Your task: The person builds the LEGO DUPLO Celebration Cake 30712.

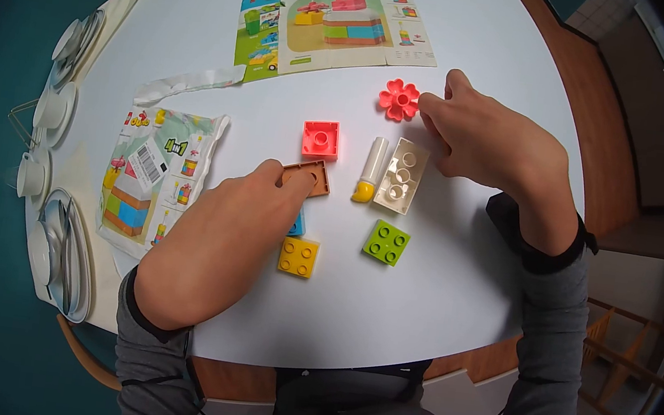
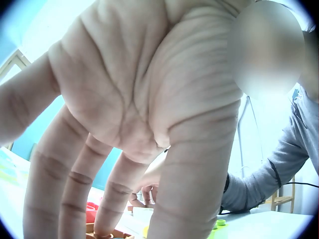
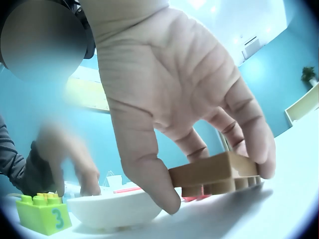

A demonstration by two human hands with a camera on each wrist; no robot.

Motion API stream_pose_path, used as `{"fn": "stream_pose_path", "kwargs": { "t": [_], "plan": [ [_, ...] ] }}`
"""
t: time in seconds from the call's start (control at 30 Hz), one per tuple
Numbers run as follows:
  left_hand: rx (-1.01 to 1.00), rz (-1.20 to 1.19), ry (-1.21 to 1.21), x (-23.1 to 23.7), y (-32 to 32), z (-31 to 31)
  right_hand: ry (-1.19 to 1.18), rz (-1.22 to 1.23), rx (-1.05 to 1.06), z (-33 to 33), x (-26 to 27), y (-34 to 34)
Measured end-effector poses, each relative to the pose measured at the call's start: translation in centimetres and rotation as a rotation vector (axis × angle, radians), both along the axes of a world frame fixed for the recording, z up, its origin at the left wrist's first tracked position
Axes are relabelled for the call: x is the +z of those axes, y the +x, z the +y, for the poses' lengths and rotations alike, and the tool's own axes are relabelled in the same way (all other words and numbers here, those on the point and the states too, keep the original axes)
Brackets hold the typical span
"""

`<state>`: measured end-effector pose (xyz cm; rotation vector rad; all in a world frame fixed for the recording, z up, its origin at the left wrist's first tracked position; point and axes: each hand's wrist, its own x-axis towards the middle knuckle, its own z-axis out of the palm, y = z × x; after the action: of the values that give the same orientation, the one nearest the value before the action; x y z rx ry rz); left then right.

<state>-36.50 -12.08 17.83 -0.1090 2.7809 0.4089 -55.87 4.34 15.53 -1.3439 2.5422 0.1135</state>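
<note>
Head view: white table (image 1: 442, 321); left hand (image 1: 220, 239), fingers extended, touching the first brown brick (image 1: 320, 178) just beside the red brick (image 1: 321, 140); right hand (image 1: 494, 136), near the white brick (image 1: 401, 176) and red flower (image 1: 399, 100), grasping the second brown brick (image 3: 214, 169).

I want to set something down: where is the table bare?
Bare patches lie between the green brick and the near edge of the table, and between the booklet and the pink brick. It's crowded around the left hand, where the brown brick, blue brick and yellow brick bunch.
</note>
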Motion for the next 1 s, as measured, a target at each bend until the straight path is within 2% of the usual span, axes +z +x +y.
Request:
{"fn": "stream_pose_path", "kwargs": {
  "t": [0.1,0.17,0.23,0.3,0.33,0.37,0.43,0.47,0.5,0.57,0.7,0.77,0.83,0.9,1.0],
  "plan": [
    [0.02,-0.048,-0.004,0.1,-0.1,-0.2,0.017,-0.024,-0.014,0.5,1.5,0.0],
    [0.037,-0.034,0.029,-0.1,0.2,-0.2,-0.014,-0.159,0.071,1.1,3.0,0.2],
    [0.037,-0.019,0.033,-0.2,0.4,-0.4,0.011,-0.168,0.085,1.2,4.5,1.0],
    [0.038,-0.009,0.039,-0.3,0.4,-0.6,-0.078,-0.358,0.223,1.4,5.2,1.6],
    [0.037,-0.019,0.04,-0.3,0.4,-0.7,-0.159,-0.437,0.418,1.6,4.5,1.4],
    [0.035,-0.03,0.042,-0.3,0.3,-0.7,-0.155,-0.439,0.423,1.4,4.3,1.4],
    [0.05,-0.032,0.046,0.0,0.3,-0.8,-0.113,-0.994,0.684,0.0,4.2,2.1],
    [0.059,-0.03,0.047,0.1,0.4,-0.8,-0.12,-1.03,0.708,-0.2,3.9,2.6],
    [0.063,-0.034,0.049,0.0,0.6,-0.9,-0.117,-1.035,0.71,-0.5,3.4,2.9],
    [-0.029,0.123,0.05,-0.1,1.0,-1.3,-0.126,-1.032,0.701,-0.9,2.6,3.3],
    [-0.027,0.149,0.055,0.4,1.3,-1.4,-0.143,-0.944,0.636,-1.1,2.5,3.6],
    [-0.013,0.149,0.051,0.6,1.3,-1.3,-0.256,-0.831,0.726,-0.9,2.4,4.2],
    [0.031,0.092,0.038,1.1,1.1,-1.3,-0.106,-0.826,0.713,-0.3,3.1,5.8],
    [0.072,0.033,0.022,1.2,1.1,-1.3,0.035,-0.668,0.911,-0.1,3.9,7.2],
    [0.09,0.03,0.004,1.3,1.0,-1.4,0.009,-0.729,0.958,0.2,1.9,8.4]
  ]
}}
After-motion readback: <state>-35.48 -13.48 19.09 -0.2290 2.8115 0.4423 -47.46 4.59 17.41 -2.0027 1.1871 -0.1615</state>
